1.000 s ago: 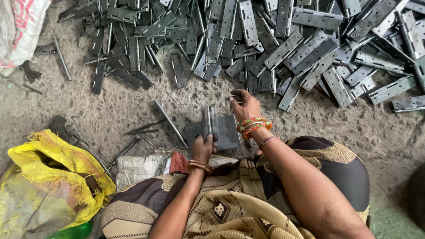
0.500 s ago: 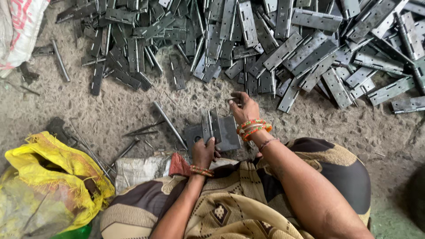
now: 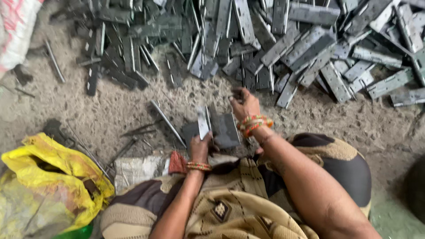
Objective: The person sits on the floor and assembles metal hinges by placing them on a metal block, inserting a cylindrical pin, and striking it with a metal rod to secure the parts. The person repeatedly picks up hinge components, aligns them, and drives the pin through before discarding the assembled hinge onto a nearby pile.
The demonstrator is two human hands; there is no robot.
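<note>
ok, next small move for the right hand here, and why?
Probably bring the right hand back to the hinge plates that the left hand steadies. The right hand is raised near the edge of the plate pile, fingers closed on something small and dark; what it is cannot be told.
</note>
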